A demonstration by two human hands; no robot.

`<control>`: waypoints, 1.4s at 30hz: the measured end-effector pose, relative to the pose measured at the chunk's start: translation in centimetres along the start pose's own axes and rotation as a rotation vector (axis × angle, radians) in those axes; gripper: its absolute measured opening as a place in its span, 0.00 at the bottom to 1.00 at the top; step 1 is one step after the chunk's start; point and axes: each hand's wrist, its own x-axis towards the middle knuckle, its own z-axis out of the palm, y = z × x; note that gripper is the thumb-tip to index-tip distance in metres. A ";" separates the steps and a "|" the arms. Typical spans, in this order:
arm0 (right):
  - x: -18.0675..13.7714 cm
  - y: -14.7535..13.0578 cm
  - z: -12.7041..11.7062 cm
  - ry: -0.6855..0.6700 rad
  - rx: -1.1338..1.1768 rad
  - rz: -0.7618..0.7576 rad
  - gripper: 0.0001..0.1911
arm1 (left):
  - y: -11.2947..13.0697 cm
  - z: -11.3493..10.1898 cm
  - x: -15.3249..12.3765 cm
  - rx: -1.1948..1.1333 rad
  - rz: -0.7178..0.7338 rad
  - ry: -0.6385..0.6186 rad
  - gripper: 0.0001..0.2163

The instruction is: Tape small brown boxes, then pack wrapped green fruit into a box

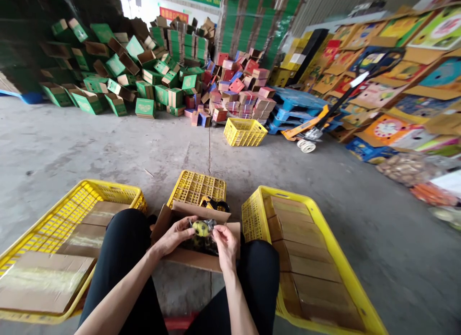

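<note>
Between my knees stands a cardboard box (201,261) with its flaps up. Above its opening I hold a small yellow-and-black item in clear plastic wrap (202,228); its exact kind is not clear. My left hand (179,235) grips the wrap on the left side, thumb and fingers closed on it. My right hand (225,241) pinches the wrap on the right. Dark wrapped things lie inside the box beneath, partly hidden by my hands. Just beyond the box, a tape dispenser (215,204) in yellow and black rests on an upturned yellow crate (196,187).
A yellow crate (139,197) with taped cartons is at my left, and another yellow crate (260,200) packed with cartons at my right. Farther off are a small yellow basket (245,133), piled green boxes (145,108), a pallet jack (306,133) and stacked fruit cartons (391,128).
</note>
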 end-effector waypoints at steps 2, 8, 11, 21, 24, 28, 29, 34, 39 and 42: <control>-0.1 -0.1 0.1 -0.005 0.050 0.032 0.21 | -0.1 -0.2 0.1 0.005 -0.016 0.017 0.27; -0.3 -0.5 0.2 -0.023 0.182 0.123 0.21 | -0.2 -0.6 0.3 0.048 0.012 0.026 0.23; -0.3 -0.6 0.2 -0.030 0.190 0.123 0.21 | -0.2 -0.6 0.3 0.065 0.024 0.010 0.22; -0.2 -1.2 0.2 -0.062 0.136 0.057 0.27 | 0.2 -0.3 0.3 0.088 0.097 0.001 0.23; -0.4 -1.8 0.2 -0.090 0.097 0.065 0.26 | 0.1 -0.4 0.3 0.112 0.104 0.004 0.23; -0.4 -1.8 0.2 -0.078 0.071 0.089 0.26 | -0.1 -0.5 0.4 0.111 0.124 -0.007 0.24; -0.4 -1.7 0.1 -0.069 0.067 0.095 0.27 | -0.1 -0.5 0.5 0.110 0.127 -0.009 0.24; -0.4 -0.9 0.2 -0.042 0.174 0.158 0.26 | -0.2 -0.6 0.6 0.117 0.121 -0.025 0.24; -0.3 -0.6 0.2 -0.057 0.244 0.176 0.25 | -0.3 -0.7 0.7 0.090 0.102 -0.016 0.23; -0.2 -0.7 0.2 -0.032 0.262 0.188 0.26 | -0.3 -0.6 0.6 0.050 0.103 -0.004 0.25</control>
